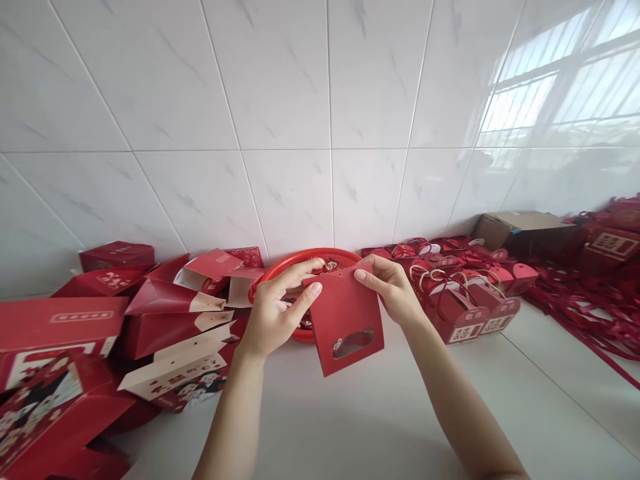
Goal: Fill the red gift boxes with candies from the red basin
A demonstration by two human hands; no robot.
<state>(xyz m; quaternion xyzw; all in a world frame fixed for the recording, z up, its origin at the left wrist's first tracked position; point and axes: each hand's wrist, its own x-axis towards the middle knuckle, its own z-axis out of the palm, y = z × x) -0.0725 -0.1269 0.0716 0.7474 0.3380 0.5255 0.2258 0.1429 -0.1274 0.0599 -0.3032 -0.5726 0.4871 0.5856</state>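
A red paper gift box [345, 313] with a clear cut-out window near its lower edge hangs tilted between my two hands, above the counter. My left hand [280, 307] pinches its upper left corner, thumb on the near face. My right hand [390, 287] grips the upper right corner the same way. Small holes show near the box's top edge. Right behind it stands a red plastic basket [285, 257], holding small wrapped pieces that look like candies; the box and my hands cover part of it.
Open red gift boxes [170, 327] are heaped on the left. Closed boxes with rope handles [465, 313] stand in rows at right. Farther right lie a cardboard box [525, 223] and a pile of dark red ribbons [575, 313]. A tiled wall [290, 193] rises behind the counter [320, 427].
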